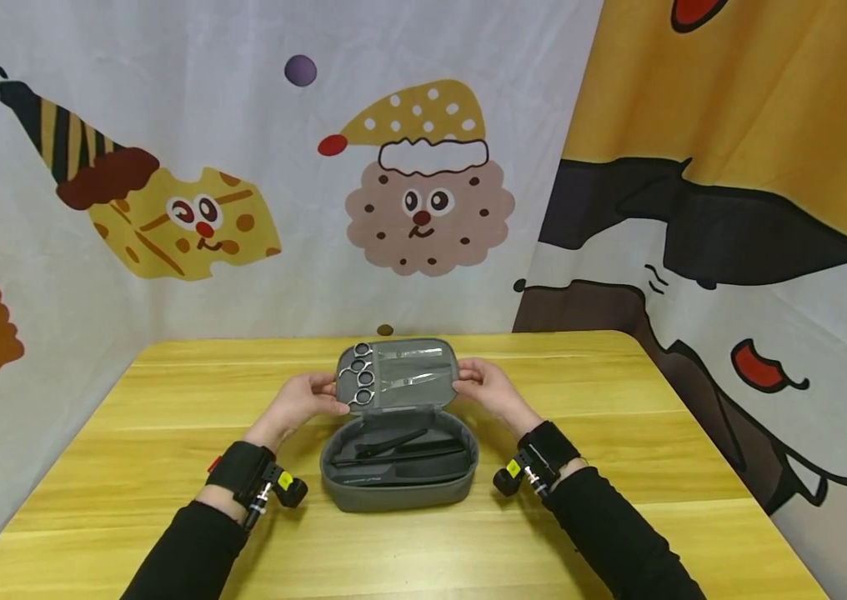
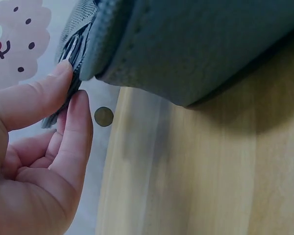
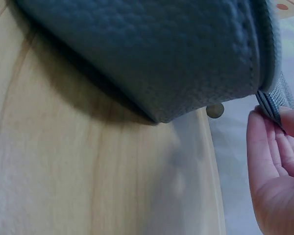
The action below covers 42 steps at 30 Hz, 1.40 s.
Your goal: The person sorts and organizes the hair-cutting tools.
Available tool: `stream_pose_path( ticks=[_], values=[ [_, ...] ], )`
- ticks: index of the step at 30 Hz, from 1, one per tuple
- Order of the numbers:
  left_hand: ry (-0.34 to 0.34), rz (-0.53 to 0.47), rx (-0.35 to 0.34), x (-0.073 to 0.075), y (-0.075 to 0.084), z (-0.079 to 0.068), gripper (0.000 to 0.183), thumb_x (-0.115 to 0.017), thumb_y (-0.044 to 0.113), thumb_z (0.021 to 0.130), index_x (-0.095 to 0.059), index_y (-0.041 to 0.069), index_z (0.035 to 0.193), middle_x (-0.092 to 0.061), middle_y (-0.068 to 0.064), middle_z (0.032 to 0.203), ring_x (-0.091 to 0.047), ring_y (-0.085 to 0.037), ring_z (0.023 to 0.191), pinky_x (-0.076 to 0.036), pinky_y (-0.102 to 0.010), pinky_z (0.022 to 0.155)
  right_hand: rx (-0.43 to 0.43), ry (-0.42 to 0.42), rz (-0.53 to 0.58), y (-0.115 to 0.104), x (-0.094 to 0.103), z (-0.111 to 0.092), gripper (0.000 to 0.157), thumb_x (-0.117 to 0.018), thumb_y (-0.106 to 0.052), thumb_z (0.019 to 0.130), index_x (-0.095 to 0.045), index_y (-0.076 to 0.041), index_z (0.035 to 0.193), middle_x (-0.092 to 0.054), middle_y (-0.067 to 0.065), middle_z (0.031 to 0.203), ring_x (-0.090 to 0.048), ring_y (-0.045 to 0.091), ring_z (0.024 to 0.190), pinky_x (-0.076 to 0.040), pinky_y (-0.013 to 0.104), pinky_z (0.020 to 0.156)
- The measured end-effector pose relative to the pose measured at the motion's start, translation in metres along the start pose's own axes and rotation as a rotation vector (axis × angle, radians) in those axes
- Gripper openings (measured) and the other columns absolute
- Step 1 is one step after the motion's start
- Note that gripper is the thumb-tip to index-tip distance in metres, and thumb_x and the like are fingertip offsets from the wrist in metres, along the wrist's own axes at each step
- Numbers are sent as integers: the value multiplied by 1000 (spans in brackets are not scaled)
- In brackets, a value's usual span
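A grey zippered case (image 1: 403, 498) stands on the table with its lid (image 1: 434, 398) raised at the back. Inside the lid, a strip on the left holds several scissors (image 1: 365, 378) with their ring handles showing, and clear-fronted sleeves lie to the right. Long black tools (image 1: 408, 472) rest in the case body, one of them slim and angled. The left hand (image 1: 302, 403) pinches the lid's left edge between thumb and fingers, also seen in the left wrist view. On the opposite side the right hand (image 1: 494, 392) pinches the lid's right edge the same way.
The light wooden table (image 1: 191, 400) reaches back to a hanging cloth (image 1: 243, 308) printed with cartoon figures. A second printed cloth (image 1: 603, 258) hangs along the right side. Each wrist wears a black band with a small camera on it.
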<state>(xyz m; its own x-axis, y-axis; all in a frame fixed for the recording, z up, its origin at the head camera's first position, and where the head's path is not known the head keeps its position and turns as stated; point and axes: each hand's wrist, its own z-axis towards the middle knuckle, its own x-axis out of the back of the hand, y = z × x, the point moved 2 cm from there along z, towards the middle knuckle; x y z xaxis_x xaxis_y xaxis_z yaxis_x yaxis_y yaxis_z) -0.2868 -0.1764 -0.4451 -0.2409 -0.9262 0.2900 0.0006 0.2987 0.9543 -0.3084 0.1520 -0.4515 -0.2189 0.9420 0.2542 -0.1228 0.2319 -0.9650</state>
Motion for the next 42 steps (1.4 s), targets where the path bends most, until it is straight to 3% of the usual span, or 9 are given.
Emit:
stream_pose_path(
  ticks=[2, 7, 13, 20, 25, 28, 32, 42],
  values=[
    [-7, -12, -14, -1, 1, 0, 59, -80, -1, 79, -53, -17, 129, -68, -20, 102, -65, -18, 85, -55, -27, 76, 11, 20, 13, -1, 0, -1, 36, -63, 6, 93, -53, 15, 126, -63, 25, 115, -62, 20, 97, -55, 32, 85],
    [8, 12, -52, -4, 5, -1, 42, -80, -5, 77, -61, -14, 113, -67, -17, 94, -63, -17, 79, -54, -26, 71, 31, 22, 71, -4, 0, -4, 32, -61, 9, 93, -53, 15, 124, -64, 21, 109, -61, 14, 90, -55, 42, 86],
    [59, 80, -65, -6, 9, -1, 31, -80, -3, 77, -62, -9, 100, -67, -13, 88, -62, -17, 78, -52, -28, 70, 67, 25, 98, -7, -1, -5, 28, -59, 10, 93, -53, 15, 120, -66, 16, 101, -61, 13, 85, -56, 29, 77],
    [143, 186, -84, -9, 13, -3, 29, -82, 0, 76, -63, -6, 97, -67, -10, 84, -62, -17, 74, -51, -28, 67, 55, 66, 61, -10, -1, -7, 27, -62, 10, 92, -55, 13, 118, -65, 16, 99, -60, 15, 84, -55, 26, 76],
    [216, 267, -146, -10, 18, -2, 31, -83, 1, 75, -64, -4, 99, -67, -11, 86, -64, -21, 79, -53, -32, 70, 89, 90, 42, -14, 1, -6, 24, -63, 9, 91, -57, 11, 115, -65, 16, 98, -60, 16, 84, -55, 30, 79],
    [249, 325, -197, -10, 21, 0, 31, -84, 2, 75, -65, -2, 99, -68, -10, 87, -66, -26, 83, -54, -38, 73, 129, 89, 14, -31, 1, -12, 21, -63, 12, 90, -58, 12, 111, -64, 23, 97, -60, 20, 85, -53, 27, 77],
    [245, 397, -269, -9, 20, 1, 30, -84, 4, 75, -65, 1, 99, -68, -7, 87, -66, -28, 86, -53, -43, 76, 172, 90, -83, -51, 0, -24, 16, -63, 13, 89, -58, 11, 104, -64, 27, 95, -60, 24, 86, -50, 25, 76],
    [186, 474, -422, -10, 19, 0, 35, -83, -2, 77, -67, 3, 107, -68, -6, 91, -67, -24, 84, -58, -41, 74, 224, 42, -137, -53, 4, -31, 13, -64, 11, 90, -59, 8, 101, -66, 20, 95, -63, 32, 93, -51, 45, 86]
  ],
)
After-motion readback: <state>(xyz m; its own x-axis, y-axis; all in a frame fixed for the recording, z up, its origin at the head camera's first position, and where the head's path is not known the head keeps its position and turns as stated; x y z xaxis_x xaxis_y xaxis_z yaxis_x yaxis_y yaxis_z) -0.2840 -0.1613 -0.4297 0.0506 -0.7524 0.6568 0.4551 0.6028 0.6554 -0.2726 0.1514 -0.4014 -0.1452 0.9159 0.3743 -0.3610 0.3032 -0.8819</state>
